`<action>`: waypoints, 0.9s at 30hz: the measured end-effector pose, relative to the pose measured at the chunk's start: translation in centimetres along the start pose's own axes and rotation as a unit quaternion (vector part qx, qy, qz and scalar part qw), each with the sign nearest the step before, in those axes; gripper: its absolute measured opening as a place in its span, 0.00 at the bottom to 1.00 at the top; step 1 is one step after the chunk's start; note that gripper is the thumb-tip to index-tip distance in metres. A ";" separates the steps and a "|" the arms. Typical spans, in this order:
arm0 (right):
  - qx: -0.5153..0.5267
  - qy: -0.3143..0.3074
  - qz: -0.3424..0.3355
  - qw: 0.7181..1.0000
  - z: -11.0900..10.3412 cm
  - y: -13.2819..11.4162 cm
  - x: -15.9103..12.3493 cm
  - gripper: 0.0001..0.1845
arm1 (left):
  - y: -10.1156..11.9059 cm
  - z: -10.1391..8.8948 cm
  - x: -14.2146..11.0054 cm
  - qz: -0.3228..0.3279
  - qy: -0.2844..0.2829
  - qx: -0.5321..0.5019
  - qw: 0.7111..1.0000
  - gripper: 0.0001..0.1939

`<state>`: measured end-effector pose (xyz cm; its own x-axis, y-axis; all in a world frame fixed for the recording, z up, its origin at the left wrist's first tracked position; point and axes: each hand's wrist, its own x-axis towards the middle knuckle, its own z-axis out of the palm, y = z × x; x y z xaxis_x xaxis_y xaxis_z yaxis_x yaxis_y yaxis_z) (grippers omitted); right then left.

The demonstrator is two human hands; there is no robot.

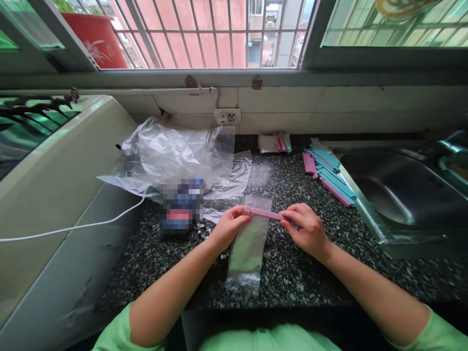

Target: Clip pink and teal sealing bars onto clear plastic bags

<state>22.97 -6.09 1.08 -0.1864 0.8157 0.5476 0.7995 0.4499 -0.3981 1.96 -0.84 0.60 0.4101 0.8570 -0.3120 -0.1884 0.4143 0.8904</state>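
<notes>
A pink bag clip spans crosswise over the upper part of a narrow clear plastic bag. The bag's top edge shows beyond the clip; I cannot tell whether the clip is clamped on it. My left hand pinches the clip's left end, close to the bag's left edge. At the other end, the fingers and thumb of my right hand grip the clip. The bag hangs or lies toward me, above the dark speckled counter, with its crinkled lower end near the counter's front edge.
Pink and turquoise clips lie in a pile beside the metal sink. A small pack of clips sits near the wall. Clear plastic bags heap at left, behind a blurred object. A white cable crosses the left side.
</notes>
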 end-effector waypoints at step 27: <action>0.006 -0.030 -0.015 0.999 0.3 -0.2 -0.3 0.07 | 0.7 0.0 -0.3 0.019 -0.045 0.077 0.996 0.13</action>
<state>22.71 -6.28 0.73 -0.2453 0.8220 0.5140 0.7862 0.4789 -0.3906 1.69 -0.78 1.28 0.4852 0.8373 -0.2521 -0.0695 0.3243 0.9434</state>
